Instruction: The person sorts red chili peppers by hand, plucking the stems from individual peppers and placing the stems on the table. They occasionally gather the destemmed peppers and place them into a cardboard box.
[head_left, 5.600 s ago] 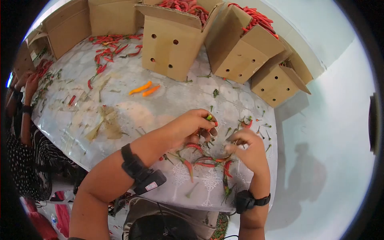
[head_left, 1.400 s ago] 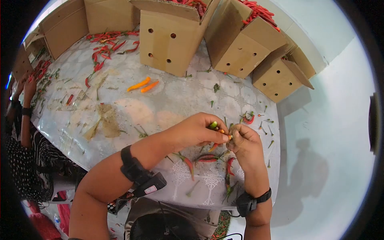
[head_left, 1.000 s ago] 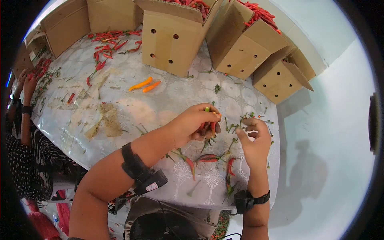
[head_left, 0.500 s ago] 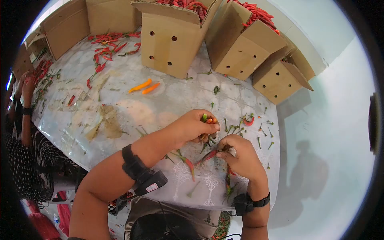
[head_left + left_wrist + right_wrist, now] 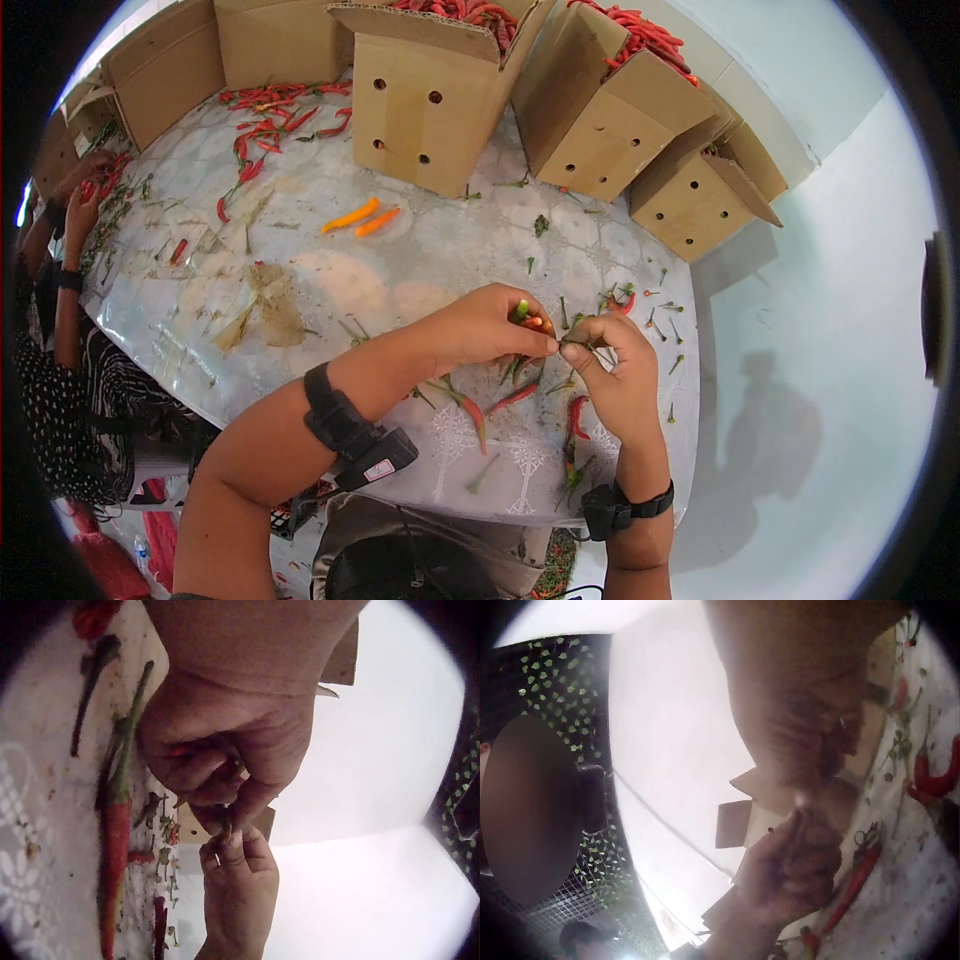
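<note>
In the head view my left hand (image 5: 490, 325) holds several chili peppers (image 5: 533, 322), red and orange with a green tip showing, curled in its fingers. My right hand (image 5: 622, 372) meets its fingertips, thumb and forefinger pinching a thin dark chili stem. The fingertips of both hands come together in the left wrist view too, where the palm side of the left hand (image 5: 232, 750) hides most of what it holds. Below the hands lie a thin red chili (image 5: 512, 400), a red chili with a green stem (image 5: 468, 412) and a curved red chili (image 5: 577, 418).
Loose green stems (image 5: 655, 325) and a red chili (image 5: 622, 302) lie to the right. Two orange chilies (image 5: 350, 215) sit mid-table. Cardboard boxes (image 5: 425, 110) of red chilies line the back. At far left another person's hands (image 5: 85, 195) handle red chilies.
Since half a second ago, my right hand has risen from a dark red chili on the table to my left fingertips. That chili no longer shows there; a thinner red one lies at the spot.
</note>
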`<state>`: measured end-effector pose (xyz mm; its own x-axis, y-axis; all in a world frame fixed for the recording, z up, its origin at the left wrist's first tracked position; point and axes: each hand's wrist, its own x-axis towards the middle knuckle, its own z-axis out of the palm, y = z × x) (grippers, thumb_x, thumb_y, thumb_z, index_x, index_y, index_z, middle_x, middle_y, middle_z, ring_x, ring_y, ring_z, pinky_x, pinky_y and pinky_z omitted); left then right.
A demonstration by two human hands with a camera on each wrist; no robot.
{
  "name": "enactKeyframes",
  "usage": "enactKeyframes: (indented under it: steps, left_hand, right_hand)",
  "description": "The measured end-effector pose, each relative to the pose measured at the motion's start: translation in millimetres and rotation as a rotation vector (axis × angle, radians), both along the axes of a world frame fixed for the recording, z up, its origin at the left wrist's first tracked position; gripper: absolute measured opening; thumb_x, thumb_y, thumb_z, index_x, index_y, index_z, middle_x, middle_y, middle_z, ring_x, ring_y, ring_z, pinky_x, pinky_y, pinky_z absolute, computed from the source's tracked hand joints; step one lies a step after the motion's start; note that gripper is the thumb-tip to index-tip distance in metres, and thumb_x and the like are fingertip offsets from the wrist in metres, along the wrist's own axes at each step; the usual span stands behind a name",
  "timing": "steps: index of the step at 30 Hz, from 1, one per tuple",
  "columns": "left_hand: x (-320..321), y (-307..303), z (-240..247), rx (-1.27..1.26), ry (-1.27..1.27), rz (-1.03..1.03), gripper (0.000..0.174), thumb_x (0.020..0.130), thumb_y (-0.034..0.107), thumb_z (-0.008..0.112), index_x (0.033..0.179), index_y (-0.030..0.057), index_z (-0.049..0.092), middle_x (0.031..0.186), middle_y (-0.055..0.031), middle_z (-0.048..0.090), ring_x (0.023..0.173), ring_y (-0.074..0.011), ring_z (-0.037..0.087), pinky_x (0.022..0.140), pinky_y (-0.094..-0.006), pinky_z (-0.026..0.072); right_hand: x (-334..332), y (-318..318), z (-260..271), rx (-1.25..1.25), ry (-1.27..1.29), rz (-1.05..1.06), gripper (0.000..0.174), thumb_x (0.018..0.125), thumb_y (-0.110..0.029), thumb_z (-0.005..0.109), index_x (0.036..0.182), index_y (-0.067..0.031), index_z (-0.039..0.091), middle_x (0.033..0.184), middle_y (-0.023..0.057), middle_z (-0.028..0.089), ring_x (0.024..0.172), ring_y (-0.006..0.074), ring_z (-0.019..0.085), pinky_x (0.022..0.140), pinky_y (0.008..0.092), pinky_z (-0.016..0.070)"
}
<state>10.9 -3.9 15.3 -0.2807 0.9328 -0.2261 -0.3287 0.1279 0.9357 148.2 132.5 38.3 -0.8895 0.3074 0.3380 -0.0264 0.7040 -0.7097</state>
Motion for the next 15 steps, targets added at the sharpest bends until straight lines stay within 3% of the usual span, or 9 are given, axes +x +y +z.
enactKeyframes:
  steps: [2,8,11,14,15]
  left_hand:
    - [0.8,0.8,-3.5,0.047,-0.007,-0.01,0.019,0.076,0.015,0.071,0.089,0.0046,0.061,0.072,0.0024,0.055,0.057,-0.0044,0.047,0.047,-0.0179,0.0357]
    - [1.9,-1.9,1.3,0.109,-0.054,-0.098,0.019,0.076,0.013,0.07,0.091,0.0034,0.061,0.07,0.0026,0.054,0.055,-0.0044,0.047,0.046,-0.0179,0.0356]
    - [-1.6,-2.4,1.6,0.11,-0.104,-0.092,0.017,0.078,0.014,0.066,0.09,0.0034,0.061,0.068,0.0017,0.054,0.054,-0.0048,0.047,0.042,-0.0188,0.0334]
    - [-8.4,0.6,-6.1,0.146,-0.273,-0.015,0.015,0.08,0.017,0.061,0.087,0.0041,0.059,0.067,0.0001,0.055,0.051,-0.0063,0.048,0.039,-0.0196,0.0308]
    - [-9.3,1.3,-6.8,0.168,-0.35,0.02,0.015,0.081,0.019,0.059,0.086,0.0044,0.058,0.066,-0.0005,0.055,0.051,-0.0069,0.048,0.038,-0.0199,0.0299]
  right_hand:
    - [1.3,3.6,-2.9,-0.073,-0.025,0.007,0.013,0.072,-0.006,0.067,0.079,0.0001,0.059,0.075,0.0085,0.056,0.071,0.0184,0.055,0.067,0.0281,0.0435]
    - [6.0,13.0,-2.7,-0.639,-0.178,0.095,0.012,0.077,-0.008,0.066,0.083,-0.0002,0.059,0.081,0.0012,0.059,0.073,0.0091,0.053,0.068,0.0253,0.0431]
    - [6.1,15.6,-9.1,-0.677,-0.066,-0.043,0.013,0.079,-0.009,0.064,0.087,-0.0004,0.06,0.083,-0.0011,0.059,0.075,0.0072,0.052,0.071,0.0241,0.0428]
    - [1.2,20.7,-3.6,-0.481,0.046,-0.231,0.017,0.073,-0.007,0.067,0.087,-0.0009,0.061,0.081,0.0015,0.06,0.077,0.0118,0.054,0.074,0.0257,0.0426]
    - [1.1,21.9,-3.7,-0.237,0.076,-0.261,0.018,0.07,-0.006,0.068,0.087,-0.0017,0.062,0.082,0.0029,0.06,0.079,0.0142,0.054,0.075,0.0269,0.0424]
